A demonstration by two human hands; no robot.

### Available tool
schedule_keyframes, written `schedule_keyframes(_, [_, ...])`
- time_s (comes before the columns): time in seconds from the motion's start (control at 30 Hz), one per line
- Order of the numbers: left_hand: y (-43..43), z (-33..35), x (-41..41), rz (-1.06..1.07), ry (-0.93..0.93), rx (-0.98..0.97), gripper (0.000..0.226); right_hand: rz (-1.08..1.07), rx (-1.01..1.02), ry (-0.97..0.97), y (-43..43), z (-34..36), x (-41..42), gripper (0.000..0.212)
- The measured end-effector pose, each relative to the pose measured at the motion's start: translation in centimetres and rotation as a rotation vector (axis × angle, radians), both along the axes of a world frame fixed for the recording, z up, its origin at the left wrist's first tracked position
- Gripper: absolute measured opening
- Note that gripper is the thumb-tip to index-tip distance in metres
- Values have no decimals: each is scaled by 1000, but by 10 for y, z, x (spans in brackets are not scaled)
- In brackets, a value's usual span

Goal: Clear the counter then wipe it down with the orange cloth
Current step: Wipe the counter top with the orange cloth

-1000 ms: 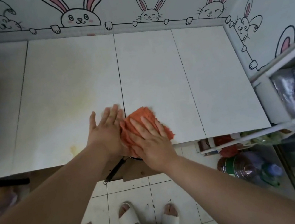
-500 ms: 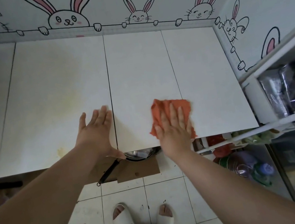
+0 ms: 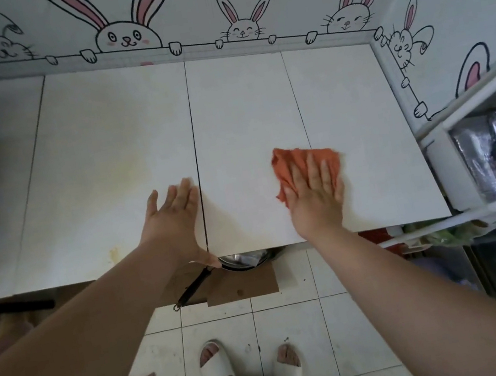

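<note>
The orange cloth (image 3: pixel 289 165) lies crumpled on the white tiled counter (image 3: pixel 242 106), near the front edge and right of centre. My right hand (image 3: pixel 316 199) presses flat on top of it, fingers spread and pointing away from me. My left hand (image 3: pixel 172 217) rests flat and open on the counter to the left, beside a dark tile seam, holding nothing. The counter bears nothing else; a yellowish stain (image 3: pixel 124 173) shows on the left-middle tile, with a small yellow spot (image 3: pixel 114 253) near the front edge.
The bunny-patterned wall (image 3: pixel 126 33) bounds the counter at the back and right. A white shelf unit (image 3: pixel 482 153) with dark bags stands at the right. Below the counter edge a pan with a black handle (image 3: pixel 197 284) sits on cardboard. My slippered feet (image 3: pixel 248 366) stand on floor tiles.
My right hand has slid the orange cloth rightward along the counter's front, away from my left hand. The left hand stays planted in place.
</note>
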State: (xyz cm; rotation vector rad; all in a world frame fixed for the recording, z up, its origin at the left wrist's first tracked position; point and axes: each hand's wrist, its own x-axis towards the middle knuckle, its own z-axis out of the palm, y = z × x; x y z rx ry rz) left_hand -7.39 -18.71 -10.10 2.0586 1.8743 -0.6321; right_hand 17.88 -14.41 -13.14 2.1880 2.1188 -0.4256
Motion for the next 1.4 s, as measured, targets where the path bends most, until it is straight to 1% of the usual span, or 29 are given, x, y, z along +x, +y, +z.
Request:
schedule_keyframes(0.03, [-1, -1, 0, 3, -4, 5, 151, -9, -12, -14, -4, 1, -13, 58])
schedule_keyframes(0.07, [0, -2, -2, 10, -10, 14, 151, 44, -11, -8, -11, 1, -31, 58])
schedule_keyframes(0.17, [-2, -5, -2, 8, -29, 29, 148, 367, 24, 92, -45, 2, -82, 58])
schedule_keyframes(0.2, [-1, -4, -3, 6, -47, 27, 145, 426, 39, 116, -54, 2, -92, 57])
schedule_keyframes(0.23, [0, -4, -5, 9, -76, 18, 141, 442, 52, 128, -59, 1, -99, 56])
schedule_keyframes(0.33, [9, 4, -21, 51, -217, -29, 127, 440, 49, 100, -53, 1, -104, 53])
schedule_keyframes(0.4, [15, 8, -33, 78, -263, 6, 116, 445, 29, 95, -41, 1, -108, 53])
schedule_keyframes(0.5, [24, 8, -53, 155, -257, 114, 98, 419, -18, 109, -16, 0, -129, 53])
schedule_keyframes(0.63, [36, 2, -78, 245, -202, 152, 87, 399, -58, 57, 21, -1, -154, 54])
schedule_keyframes(0.77, [46, -4, -99, 269, -176, 174, 83, 384, -69, 29, 47, -2, -171, 55])
schedule_keyframes(0.87, [53, -7, -108, 251, -205, 198, 81, 362, -71, 29, 65, 0, -181, 55])
schedule_keyframes(1.0, [71, -6, -107, 170, -244, 252, 74, 346, -81, 26, 92, 2, -194, 54])
schedule_keyframes(1.1, [90, -7, -98, 158, -258, 249, 70, 354, -81, 26, 111, 1, -198, 54])
schedule_keyframes(1.23, [108, -9, -96, 220, -242, 222, 72, 383, -71, 24, 132, 0, -202, 53])
schedule_keyframes(1.4, [116, -11, -124, 326, -197, 252, 76, 408, -56, -12, 174, 0, -215, 53])
